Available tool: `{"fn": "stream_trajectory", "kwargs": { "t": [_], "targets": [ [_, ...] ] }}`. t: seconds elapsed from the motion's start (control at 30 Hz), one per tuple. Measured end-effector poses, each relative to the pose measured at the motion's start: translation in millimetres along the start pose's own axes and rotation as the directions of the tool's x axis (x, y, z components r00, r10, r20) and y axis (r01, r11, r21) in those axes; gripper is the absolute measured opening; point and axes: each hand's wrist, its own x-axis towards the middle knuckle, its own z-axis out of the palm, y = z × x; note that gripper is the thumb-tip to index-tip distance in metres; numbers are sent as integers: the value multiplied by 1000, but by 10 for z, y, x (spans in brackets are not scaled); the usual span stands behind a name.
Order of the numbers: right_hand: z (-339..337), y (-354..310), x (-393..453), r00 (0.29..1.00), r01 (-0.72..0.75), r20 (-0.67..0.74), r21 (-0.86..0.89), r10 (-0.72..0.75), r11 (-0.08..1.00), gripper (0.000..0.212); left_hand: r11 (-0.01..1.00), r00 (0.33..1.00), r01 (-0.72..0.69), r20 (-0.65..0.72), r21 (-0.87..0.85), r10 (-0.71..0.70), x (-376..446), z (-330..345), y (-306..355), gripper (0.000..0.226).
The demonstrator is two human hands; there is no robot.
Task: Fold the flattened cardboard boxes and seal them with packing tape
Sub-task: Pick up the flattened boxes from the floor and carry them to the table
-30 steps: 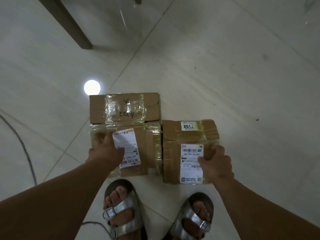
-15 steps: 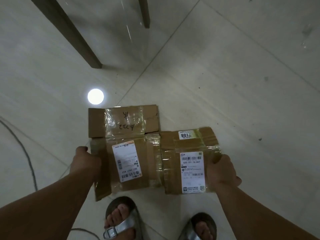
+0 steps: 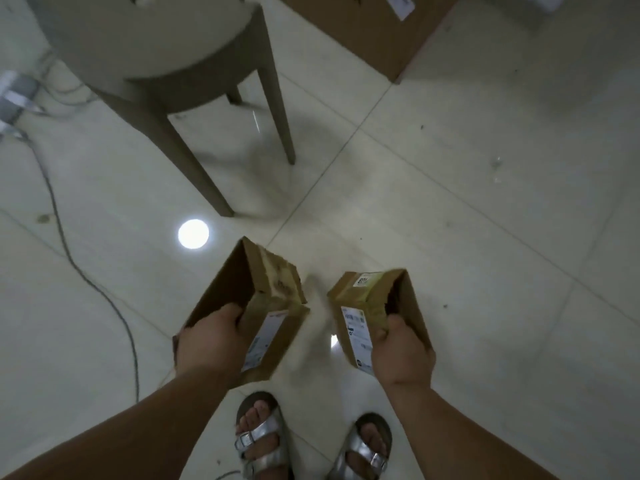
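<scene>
I hold two flattened brown cardboard boxes above the tiled floor, one in each hand, both tipped on edge. My left hand (image 3: 207, 341) grips the left box (image 3: 239, 289) by its near edge; its taped face with a white label turns to the right. My right hand (image 3: 401, 351) grips the right box (image 3: 367, 306) the same way. That box carries a white shipping label and a small numbered sticker near its far end. A gap separates the two boxes. No tape roll is in view.
A round grey table (image 3: 145, 46) on slanted legs stands ahead on the left. A large cardboard box (image 3: 374, 32) sits at the top. A cable (image 3: 104, 296) trails over the floor at left. My sandalled feet (image 3: 263, 438) are below the boxes.
Both boxes lay flat side by side on the floor; now they are lifted off it and tilted on edge, apart from each other. The view has risen and swung forward.
</scene>
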Motion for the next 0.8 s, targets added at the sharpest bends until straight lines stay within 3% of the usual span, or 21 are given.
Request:
{"fn": "stream_trajectory", "kwargs": {
  "t": [0.23, 0.43, 0.53, 0.7, 0.8],
  "targets": [
    [-1687, -469, -792, 999, 46, -21, 25, -46, 999, 11, 989, 987, -145, -68, 5, 145, -909, -1614, 527, 22],
    [-2980, -929, -1305, 967, 193, -153, -72, -203, 978, 12, 934, 928, -317, -147, 166, 341, -1280, -2975, 1033, 18],
    [-3526, -1154, -1342, 933, 283, -204, -90, -295, 955, 13, 877, 876, -384, -186, 289, 445, -1309, -3557, 1362, 9],
    [-4436, -1498, -1129, 863, 373, -281, -207, -421, 904, 12, 756, 738, -502, -248, 420, 628, -1301, -4468, 1908, 52],
    [-4969, -1710, -931, 823, 389, -344, -240, -453, 889, 16, 713, 686, -481, -287, 511, 668, -1223, -4949, 2238, 56]
  ]
}}
